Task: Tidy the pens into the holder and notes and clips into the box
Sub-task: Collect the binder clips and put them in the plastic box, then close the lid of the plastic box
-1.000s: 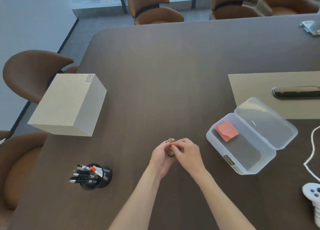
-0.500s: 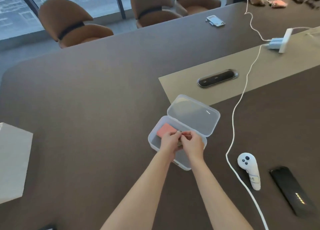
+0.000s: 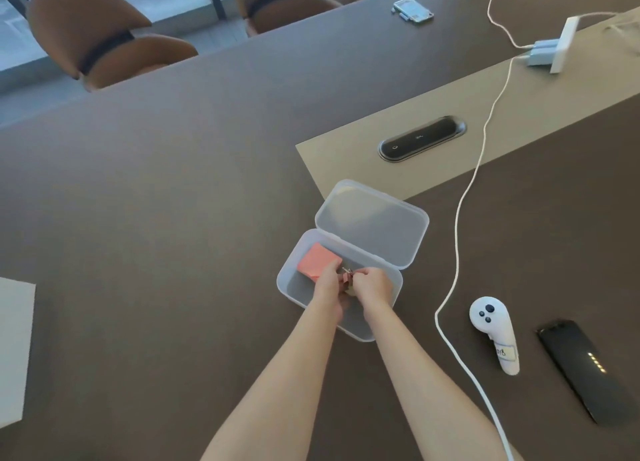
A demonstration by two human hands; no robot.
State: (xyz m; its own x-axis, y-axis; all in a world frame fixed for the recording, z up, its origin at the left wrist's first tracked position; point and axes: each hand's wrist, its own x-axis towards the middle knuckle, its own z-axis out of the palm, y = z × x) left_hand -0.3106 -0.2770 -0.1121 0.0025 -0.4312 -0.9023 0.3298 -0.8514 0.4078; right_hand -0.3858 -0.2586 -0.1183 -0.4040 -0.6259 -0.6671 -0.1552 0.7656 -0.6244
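Clips (image 3: 347, 280): small cluster pinched between left hand (image 3: 329, 287) and right hand (image 3: 372, 286), fingers pressed together, held over open clear box (image 3: 289, 280). Pink notes (image 3: 317, 261) inside, far-left corner. Lid (image 3: 372, 223) lies open on brown surface (image 3: 173, 218). White cable (image 3: 457, 252) right.

2 bare forearms enter from the bottom edge, ending in the left hand (image 3: 328, 289) and the right hand (image 3: 372, 285). No sleeves cover either arm as far as the frame reaches (elbows are cut off). Wrists and visible fingers carry no watch, bracelet or ring. Fingernails are too small to make out.
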